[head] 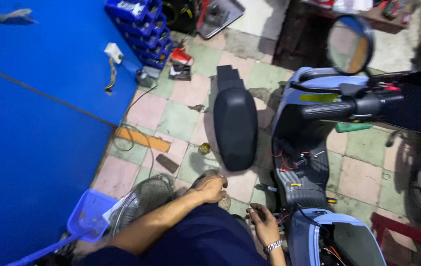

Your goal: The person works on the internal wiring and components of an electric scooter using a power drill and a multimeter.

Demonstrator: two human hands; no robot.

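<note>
Nearest to you, your dark blue trouser leg [205, 236] fills the bottom of the view. Your right hand [263, 222], with a metal watch [272, 246] at the wrist, hangs just beside the pale blue scooter [314, 148], its fingers loosely curled and empty, close to the loose wires at the scooter's opened body but not touching them as far as you can see. Your left hand [211, 187] rests on your knee, fingers bent downward and holding nothing.

To your left lie a fan with a wire grille [139, 199] and a blue plastic dustpan [88, 219], both against the blue wall [38, 123].

Just beyond your left hand, the black scooter seat [235, 123] lies detached on the tiled floor [181, 118], lengthwise beside the scooter. A small round tin [204, 148] sits near its left edge, and a dark flat block [166, 163] lies further left.

The scooter's open footwell shows red and black wiring [289, 160]. Above it are the black handlebar grip [326, 109] and the round mirror [349, 44].

Farther off, stacked blue parts bins [141, 27] stand against the wall, with a white socket [114, 52] and its dangling cable next to them.
</note>
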